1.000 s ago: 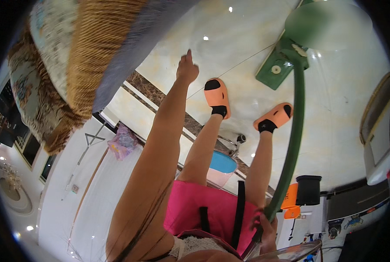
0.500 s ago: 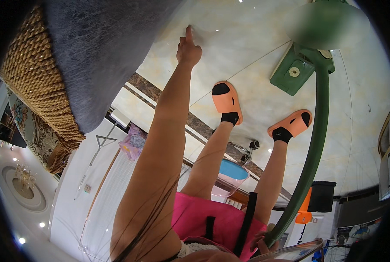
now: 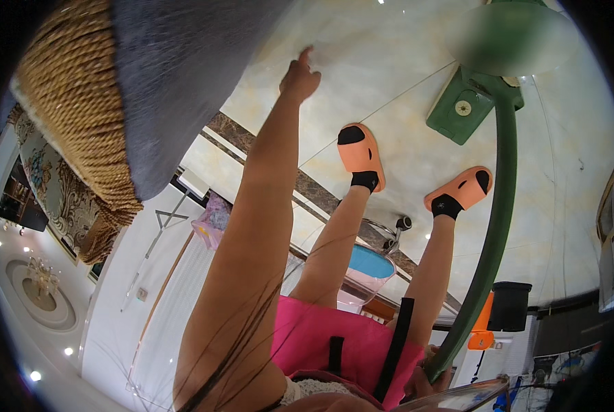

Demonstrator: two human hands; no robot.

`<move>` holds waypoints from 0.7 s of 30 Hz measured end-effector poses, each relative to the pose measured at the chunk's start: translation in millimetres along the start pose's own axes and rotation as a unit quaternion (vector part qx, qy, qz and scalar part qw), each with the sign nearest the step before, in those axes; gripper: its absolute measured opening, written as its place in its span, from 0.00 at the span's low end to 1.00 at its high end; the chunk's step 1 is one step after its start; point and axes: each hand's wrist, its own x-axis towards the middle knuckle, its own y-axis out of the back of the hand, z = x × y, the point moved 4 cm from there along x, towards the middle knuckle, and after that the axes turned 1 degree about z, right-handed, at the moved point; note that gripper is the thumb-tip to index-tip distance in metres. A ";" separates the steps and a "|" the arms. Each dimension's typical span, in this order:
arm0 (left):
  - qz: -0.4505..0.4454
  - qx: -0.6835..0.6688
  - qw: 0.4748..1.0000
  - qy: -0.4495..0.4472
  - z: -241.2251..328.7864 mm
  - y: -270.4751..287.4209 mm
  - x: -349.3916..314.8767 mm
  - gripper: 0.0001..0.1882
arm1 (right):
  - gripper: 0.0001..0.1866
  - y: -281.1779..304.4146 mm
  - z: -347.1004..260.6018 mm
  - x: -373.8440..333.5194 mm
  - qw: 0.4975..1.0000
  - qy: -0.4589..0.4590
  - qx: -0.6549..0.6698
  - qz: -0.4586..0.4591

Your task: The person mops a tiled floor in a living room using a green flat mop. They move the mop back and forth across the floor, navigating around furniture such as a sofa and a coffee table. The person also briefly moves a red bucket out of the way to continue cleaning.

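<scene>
2 slippers [image 3: 362, 158] on floor [image 3: 365, 41], upholstery [image 3: 173, 89] left, machine base [image 3: 458, 113] — before right slipper [image 3: 457, 189]

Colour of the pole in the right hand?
Dark green; the pole shows best in the head view.

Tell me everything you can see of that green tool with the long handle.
The green tool has a boxy, hard-plastic-looking head with a round cream disc on top. The head appears to rest on the pale, glossy floor, beyond the feet. A smooth green pole slants back toward the person, looking curved in this bending lens. The right hand grips its near end. A blurred patch hides the part beyond the head.
</scene>
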 end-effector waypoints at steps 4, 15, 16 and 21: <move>0.004 -0.132 0.989 -0.066 28.1 -11.6 -76.1 0.18 | 0.17 3.6 12.0 -31.7 0.998 -0.006 -0.032 0.061; -0.461 -0.673 0.566 0.121 204.4 -27.2 -494.1 0.32 | 0.19 34.5 62.9 -90.7 0.981 0.065 -0.176 -0.057; -0.435 -0.697 0.556 0.122 218.2 -15.6 -504.2 0.33 | 0.19 35.7 71.6 -91.1 0.964 0.090 -0.243 -0.056; -0.328 -0.759 0.463 0.318 212.3 -18.4 -552.6 0.15 | 0.25 40.8 67.2 -113.6 0.893 0.170 -0.412 -0.062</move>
